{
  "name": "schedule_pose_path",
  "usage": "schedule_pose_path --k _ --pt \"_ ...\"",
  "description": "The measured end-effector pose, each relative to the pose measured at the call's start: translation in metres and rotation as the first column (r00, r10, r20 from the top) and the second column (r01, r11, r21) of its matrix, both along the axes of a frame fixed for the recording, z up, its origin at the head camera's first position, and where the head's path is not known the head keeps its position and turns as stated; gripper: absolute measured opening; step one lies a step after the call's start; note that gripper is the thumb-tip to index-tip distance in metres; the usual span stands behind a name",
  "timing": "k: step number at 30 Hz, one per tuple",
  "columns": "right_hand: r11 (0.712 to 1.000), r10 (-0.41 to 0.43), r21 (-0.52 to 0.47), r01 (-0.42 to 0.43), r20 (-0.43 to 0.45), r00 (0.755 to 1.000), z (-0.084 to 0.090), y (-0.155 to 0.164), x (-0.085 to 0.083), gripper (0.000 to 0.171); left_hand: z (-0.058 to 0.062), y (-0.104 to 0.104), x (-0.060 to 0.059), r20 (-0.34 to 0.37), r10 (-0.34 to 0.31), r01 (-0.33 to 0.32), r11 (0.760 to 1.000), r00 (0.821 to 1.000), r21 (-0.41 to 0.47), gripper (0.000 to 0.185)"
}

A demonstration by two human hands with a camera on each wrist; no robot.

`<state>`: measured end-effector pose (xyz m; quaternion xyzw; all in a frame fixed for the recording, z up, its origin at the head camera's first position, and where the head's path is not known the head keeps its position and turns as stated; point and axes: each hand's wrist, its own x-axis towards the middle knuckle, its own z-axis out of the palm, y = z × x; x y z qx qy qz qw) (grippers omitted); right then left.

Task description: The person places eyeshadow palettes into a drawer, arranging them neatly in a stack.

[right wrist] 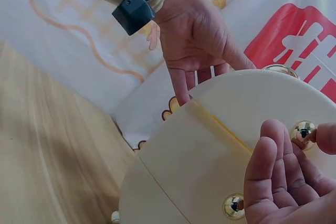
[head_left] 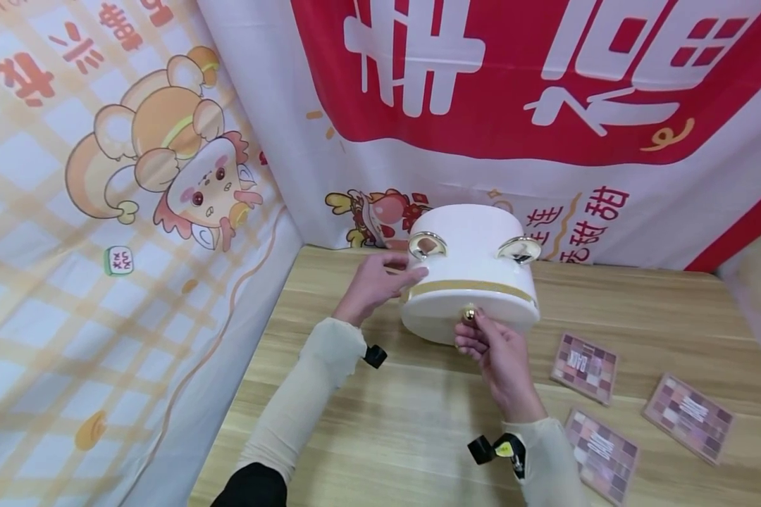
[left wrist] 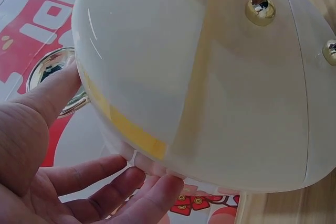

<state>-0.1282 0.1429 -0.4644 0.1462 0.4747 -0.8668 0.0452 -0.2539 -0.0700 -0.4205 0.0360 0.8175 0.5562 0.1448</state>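
Note:
A rounded white storage box (head_left: 475, 229) with two gold ring ears stands on the table. Several gold knobs sit on its pale front, which is split by seams. A yellow band (left wrist: 128, 129) runs along the edge of the upper section. My right hand (head_left: 497, 352) pinches the upper gold knob (right wrist: 303, 134) between thumb and index finger, its other fingers bent below. At the box's left side is my left hand (head_left: 380, 282). Its thumb lies by the ear (left wrist: 50, 74), and its extended fingers touch the side wall, as the left wrist view shows.
Three eyeshadow palettes, an upper one (head_left: 585, 367), a lower one (head_left: 602, 454) and a right one (head_left: 689, 417), lie on the wooden table (head_left: 406, 429) right of the box. A printed cloth (head_left: 507, 141) hangs close behind the box. Another printed cloth (head_left: 120, 338) borders the table's left edge.

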Motion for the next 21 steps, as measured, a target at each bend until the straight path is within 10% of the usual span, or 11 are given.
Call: schedule_pose_path --k 21 --pt "0.999 0.033 0.024 -0.033 -0.015 0.999 -0.003 -0.007 0.028 0.025 -0.001 0.000 -0.001 0.012 0.005 -0.005 1.000 1.000 0.005 0.076"
